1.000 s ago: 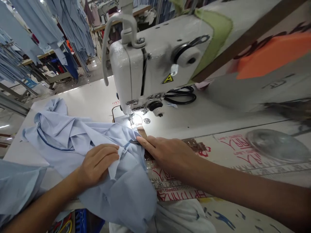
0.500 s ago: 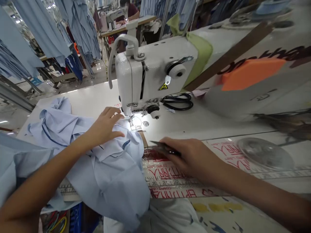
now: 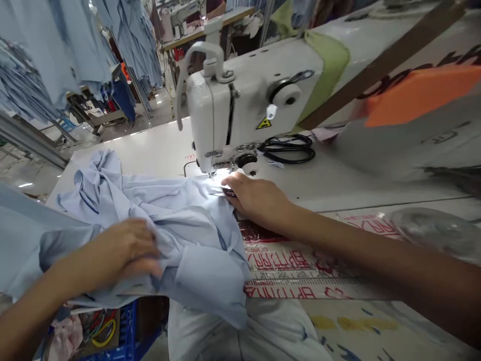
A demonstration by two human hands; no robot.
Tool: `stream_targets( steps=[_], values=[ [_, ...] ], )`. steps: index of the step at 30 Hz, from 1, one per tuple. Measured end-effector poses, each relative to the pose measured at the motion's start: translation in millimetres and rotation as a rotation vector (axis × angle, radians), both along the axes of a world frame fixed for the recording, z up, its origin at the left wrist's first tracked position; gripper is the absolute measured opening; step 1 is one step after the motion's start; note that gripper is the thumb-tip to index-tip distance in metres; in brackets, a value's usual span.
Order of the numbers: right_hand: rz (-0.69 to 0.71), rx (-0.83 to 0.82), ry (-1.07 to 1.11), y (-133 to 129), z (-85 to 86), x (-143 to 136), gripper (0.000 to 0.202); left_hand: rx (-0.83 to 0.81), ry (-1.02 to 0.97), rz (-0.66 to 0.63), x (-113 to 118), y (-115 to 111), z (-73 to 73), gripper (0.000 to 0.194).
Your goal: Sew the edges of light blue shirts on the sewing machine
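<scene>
Standing at 2 o'clock is the white sewing machine (image 3: 259, 95); pale-blue cloth (image 3: 188, 215) lies towards 8 o'clock. Above it, the left hand (image 3: 120, 250) is blurred, loosely half-open; touching, I cannot tell. Near centre, the right hand (image 3: 259, 200) grips dark snips (image 3: 228, 192), pointing to 9 o'clock.

The left hand (image 3: 112, 253), blurred, and the right hand (image 3: 259, 200) are bare, as are the slender left forearm (image 3: 41, 303) and right forearm (image 3: 356, 245). Loose, creased off-white fabric (image 3: 278, 331) covers the lap, with a thin seam-like line down it; whether it is trousers is unclear.
</scene>
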State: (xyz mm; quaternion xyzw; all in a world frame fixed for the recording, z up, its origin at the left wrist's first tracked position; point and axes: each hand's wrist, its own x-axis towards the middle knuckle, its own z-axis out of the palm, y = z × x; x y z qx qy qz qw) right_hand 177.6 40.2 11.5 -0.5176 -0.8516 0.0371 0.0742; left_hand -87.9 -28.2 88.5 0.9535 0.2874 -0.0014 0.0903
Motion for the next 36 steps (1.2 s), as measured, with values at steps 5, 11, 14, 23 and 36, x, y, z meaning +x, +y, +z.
stream_targets(
  steps=[5, 11, 14, 23, 36],
  values=[
    [0.228, 0.035, 0.367, -24, 5.3, 12, 0.02, 0.182, -0.062, 0.293, 36, 38, -31.3, 0.026],
    [0.553, -0.054, 0.425, -69, 1.6, 8, 0.05, 0.113, -0.152, 0.341, 68, 83, -54.8, 0.014],
    [0.665, -0.06, 0.376, -77, 0.9, 12, 0.041, 0.266, -0.102, 0.262, 75, 85, -58.3, 0.006],
    [0.108, -0.217, 0.246, -56, 14.8, 54, 0.031, 0.295, -0.259, 0.004, 71, 31, -52.0, 0.04],
    [0.213, -0.107, 0.204, -38, 4.4, 51, 0.022, 0.304, -0.302, -0.015, 90, 28, -87.2, 0.02]
  ],
)
